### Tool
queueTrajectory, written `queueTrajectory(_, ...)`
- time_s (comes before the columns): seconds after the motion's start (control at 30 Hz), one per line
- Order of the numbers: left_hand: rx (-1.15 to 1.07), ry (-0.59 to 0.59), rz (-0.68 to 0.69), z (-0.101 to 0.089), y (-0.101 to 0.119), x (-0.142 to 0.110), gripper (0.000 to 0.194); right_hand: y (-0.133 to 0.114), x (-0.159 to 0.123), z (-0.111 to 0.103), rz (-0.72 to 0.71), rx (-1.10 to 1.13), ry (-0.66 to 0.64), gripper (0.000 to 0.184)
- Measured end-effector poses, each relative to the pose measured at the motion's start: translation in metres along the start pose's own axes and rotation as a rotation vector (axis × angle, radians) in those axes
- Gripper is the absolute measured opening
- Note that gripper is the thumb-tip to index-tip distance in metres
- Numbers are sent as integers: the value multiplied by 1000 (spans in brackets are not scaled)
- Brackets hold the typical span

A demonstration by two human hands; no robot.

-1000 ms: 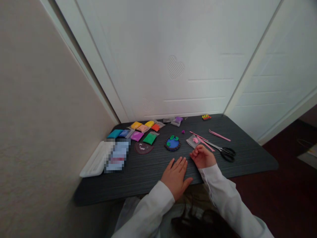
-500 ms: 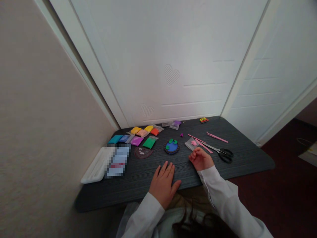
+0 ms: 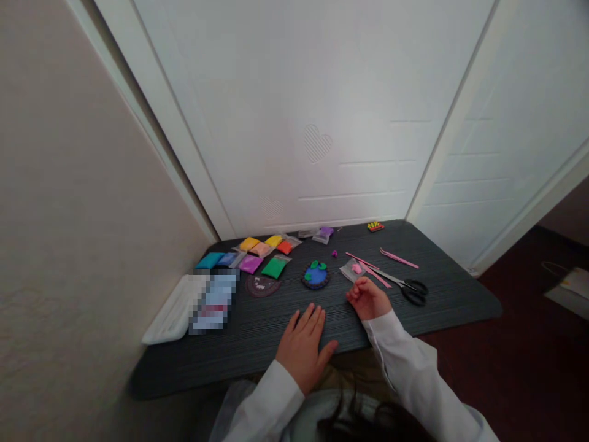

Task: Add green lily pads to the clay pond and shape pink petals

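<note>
My left hand [image 3: 304,345] lies flat on the dark table, fingers stretched and thumb out, touching only the tabletop. To its right, my right hand [image 3: 369,299] rests on its side with the fingers curled together; whatever they may hold is hidden. Just beyond both hands sits a round clay pond [image 3: 315,275], blue with a dark brown rim and green leaf shapes. Right by my right fingers is a clear bag with pink clay [image 3: 356,269]. Pink flat tools [image 3: 376,274] and black-handled scissors [image 3: 414,292] lie beside it. A small purple clay piece [image 3: 334,253] lies behind the pond.
Several bags of coloured clay, one green [image 3: 275,266], are spread at the back left. A white tray [image 3: 172,313] and a blurred packet [image 3: 214,301] lie at the left edge. Pink tweezers [image 3: 399,258] and a small yellow-and-red piece [image 3: 375,226] are at the back right.
The view has shifted slightly, so the table's things appear a little further left and lower. Both hands keep nearly the same pose.
</note>
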State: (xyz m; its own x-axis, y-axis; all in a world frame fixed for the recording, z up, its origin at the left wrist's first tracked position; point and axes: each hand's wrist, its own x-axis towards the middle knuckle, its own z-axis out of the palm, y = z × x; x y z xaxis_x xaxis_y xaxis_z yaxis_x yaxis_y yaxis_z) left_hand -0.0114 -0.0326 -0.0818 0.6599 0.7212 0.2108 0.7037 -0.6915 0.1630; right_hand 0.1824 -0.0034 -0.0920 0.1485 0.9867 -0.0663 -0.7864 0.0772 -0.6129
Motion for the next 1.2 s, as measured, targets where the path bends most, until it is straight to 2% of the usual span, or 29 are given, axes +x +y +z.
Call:
queueTrajectory(0.23, 25, 0, -44, -3, 1, -9, 55, 2, 1, 0, 2, -6, -6, 7)
queueTrajectory(0.47, 89, 25, -77, 3, -9, -16, 53, 4, 2, 0, -8, -14, 0, 6)
queueTrajectory(0.6, 93, 34, -137, 2, -11, -11, 53, 4, 2, 0, 12, -1, 9, 7)
queueTrajectory(0.7, 82, 40, -134, 4, -6, -2, 57, 1, 2, 2, 26, 29, 30, 8)
queueTrajectory(0.93, 70, 16, -56, 13, 4, 16, 62, -8, -1, 6, 83, 84, 80, 24)
queueTrajectory(1.2, 150, 11, -100, 14, -13, 5, 64, -10, -1, 3, 82, 139, 128, 32)
